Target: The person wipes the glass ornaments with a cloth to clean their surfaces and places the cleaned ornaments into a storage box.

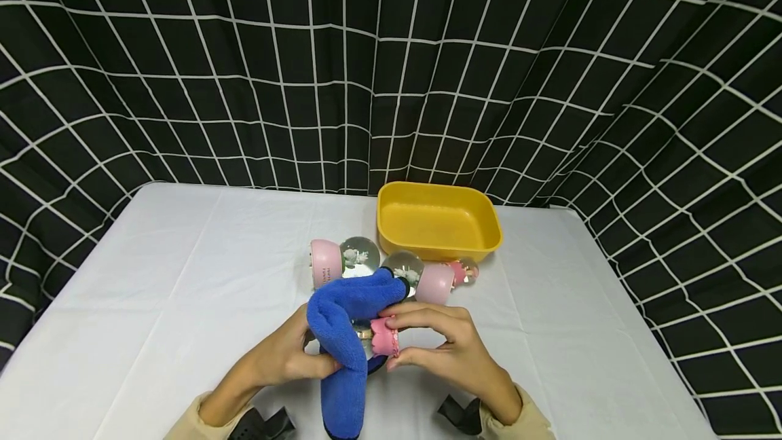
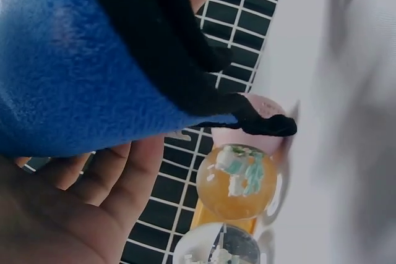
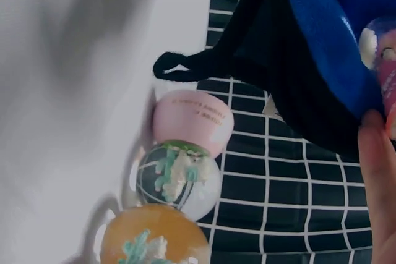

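My right hand (image 1: 455,341) pinches the scalloped pink base of a small snow globe (image 1: 383,338) between thumb and fingers. A blue fleecy cloth (image 1: 345,338) with black edging wraps the globe's clear end, and my left hand (image 1: 287,352) grips the cloth around it. In the left wrist view the cloth (image 2: 93,66) hides most of what those fingers hold. Part of the small globe (image 3: 387,60) shows against the cloth in the right wrist view. Just beyond the hands, two larger snow globes with pale pink bases (image 1: 326,262) (image 1: 435,282) lie on their sides.
A yellow plastic bin (image 1: 440,250) stands at the back of the white-covered table (image 1: 183,290). Another small pink-based globe (image 1: 466,271) lies in front of it, beside the right-hand large globe. A black curtain with a white grid (image 1: 342,87) hangs behind the table and along its sides.
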Action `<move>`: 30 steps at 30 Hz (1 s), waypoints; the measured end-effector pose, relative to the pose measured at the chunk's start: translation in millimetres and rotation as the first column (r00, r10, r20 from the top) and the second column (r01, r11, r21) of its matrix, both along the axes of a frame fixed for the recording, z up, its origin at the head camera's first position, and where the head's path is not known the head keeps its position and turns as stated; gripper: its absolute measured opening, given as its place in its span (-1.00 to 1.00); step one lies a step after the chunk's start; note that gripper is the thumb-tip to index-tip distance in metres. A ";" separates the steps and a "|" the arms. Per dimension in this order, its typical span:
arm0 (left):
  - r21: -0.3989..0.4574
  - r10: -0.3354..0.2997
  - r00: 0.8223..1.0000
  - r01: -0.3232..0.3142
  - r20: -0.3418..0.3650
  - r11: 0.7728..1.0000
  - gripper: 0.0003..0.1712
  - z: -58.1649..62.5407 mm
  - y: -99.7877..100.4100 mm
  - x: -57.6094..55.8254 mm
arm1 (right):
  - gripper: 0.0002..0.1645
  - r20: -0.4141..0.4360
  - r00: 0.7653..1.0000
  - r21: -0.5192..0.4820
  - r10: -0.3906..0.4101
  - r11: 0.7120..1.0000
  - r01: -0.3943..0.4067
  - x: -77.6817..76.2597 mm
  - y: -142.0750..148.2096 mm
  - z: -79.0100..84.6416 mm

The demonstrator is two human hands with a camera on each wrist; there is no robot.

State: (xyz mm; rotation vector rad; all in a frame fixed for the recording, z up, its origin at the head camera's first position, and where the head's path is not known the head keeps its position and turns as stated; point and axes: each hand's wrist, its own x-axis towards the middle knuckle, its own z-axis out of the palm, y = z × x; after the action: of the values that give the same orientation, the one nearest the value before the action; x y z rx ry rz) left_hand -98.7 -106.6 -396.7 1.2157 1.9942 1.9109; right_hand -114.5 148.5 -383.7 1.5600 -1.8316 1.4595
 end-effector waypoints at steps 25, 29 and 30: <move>0.029 0.203 0.979 -0.203 0.002 0.979 0.00 -7.7 17.0 8.4 | -0.40 0.278 0.952 0.048 -0.131 0.991 0.123 11.2 1.9 0.2; 0.003 0.248 0.966 -0.249 -0.076 0.969 0.15 -7.7 19.7 7.7 | -0.42 0.253 0.951 0.076 -0.176 0.984 0.162 11.2 1.0 -0.3; -0.005 0.264 0.959 -0.266 -0.106 0.964 0.16 -7.8 20.3 7.3 | -0.43 0.250 0.951 0.083 -0.182 0.983 0.167 11.2 0.8 -0.3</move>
State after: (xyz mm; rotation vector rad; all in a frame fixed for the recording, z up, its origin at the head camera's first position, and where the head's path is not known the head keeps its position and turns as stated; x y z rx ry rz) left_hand -91.4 -86.3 -404.5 1.1129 2.3302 1.9733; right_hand -103.3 149.3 -384.0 1.2425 -2.1170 1.5962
